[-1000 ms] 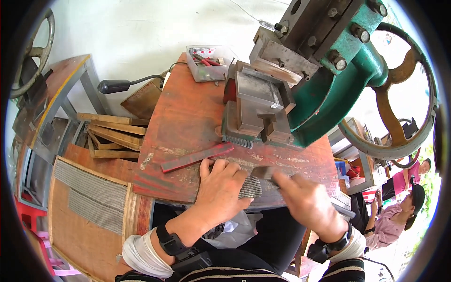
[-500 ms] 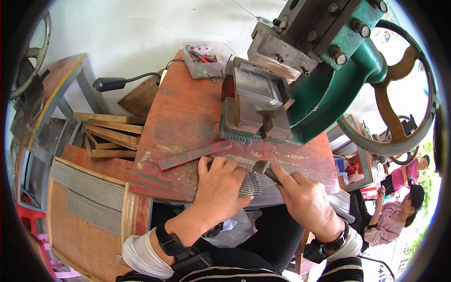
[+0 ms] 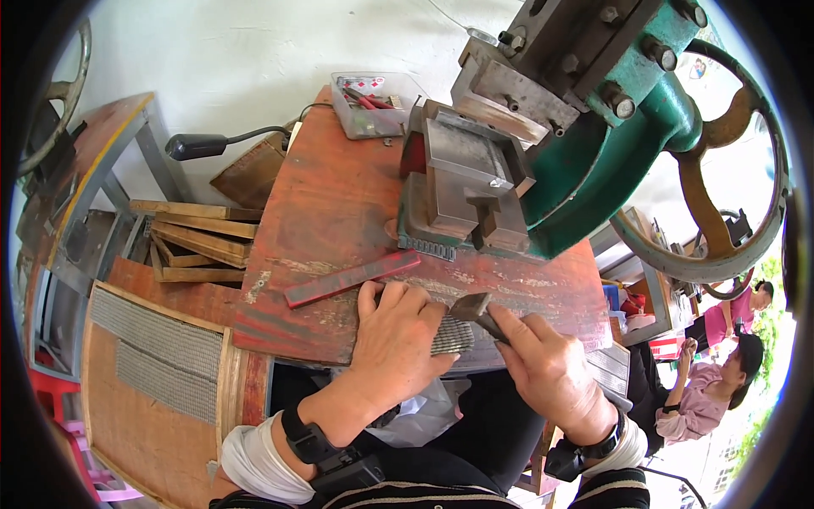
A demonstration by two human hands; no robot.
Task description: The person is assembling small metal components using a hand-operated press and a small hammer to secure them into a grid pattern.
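Note:
My left hand (image 3: 394, 335) lies closed over a ridged grey metal bundle (image 3: 454, 337) at the table's front edge; only the bundle's right end shows beyond the fingers. A metal tool with a flat, widened head (image 3: 471, 305) is gripped in my right hand (image 3: 551, 365). Its head is just above the bundle; whether they touch I cannot tell, nor its exact kind. Beyond my left fingers a red and dark bar (image 3: 352, 278) lies slanted on the worn red wooden table (image 3: 305, 204).
A green press (image 3: 577, 187) with a metal die block (image 3: 466, 191) and large handwheel (image 3: 721, 170) stands at the back right. A clear tub of tools (image 3: 373, 106) sits at the far edge. Left are wooden frames (image 3: 203, 242) and a board of grey strips (image 3: 161, 356); right, other people (image 3: 712, 394).
The tool in my right hand has turned, so more of its flat head shows, and the head has shifted slightly. My left hand keeps its place on the ridged bundle.

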